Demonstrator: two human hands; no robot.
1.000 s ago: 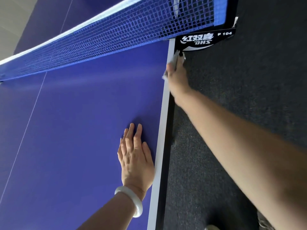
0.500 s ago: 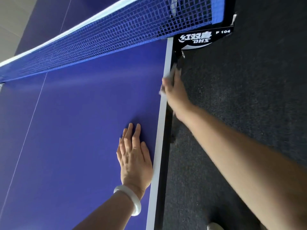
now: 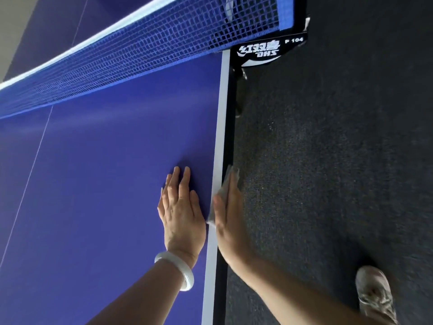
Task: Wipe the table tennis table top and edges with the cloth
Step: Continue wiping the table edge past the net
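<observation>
Two hands in view, both low by the table's right-hand border; left hand (image 3: 181, 214) lies flat on the blue table top (image 3: 105, 184), fingers straight and together, holding nothing; pale bangle (image 3: 185, 275) on that wrist.

Right hand (image 3: 230, 221) has the cloth (image 3: 222, 192); thumb (image 3: 216, 204) sits on the white side line (image 3: 222, 113), the other fingers run down the dark side edge (image 3: 230, 137), and the cloth is pinched between them, folded over the lip.

Key relation: the edge's long axis runs straight away from the body toward the net clamp (image 3: 264, 52); the cloth lies on that axis, directly beneath the right hand's fingers; the left hand is just beside it on the top, but the right is the one astride the edge. Judgement: any stroke must follow that line, toward the net (image 3: 140, 55) or back.

Legible marks: clamp carries Chinese characters over "DHS", plus "P 104".

Off table: dark carpet (image 3: 328, 160); one shoe (image 3: 375, 296).
</observation>
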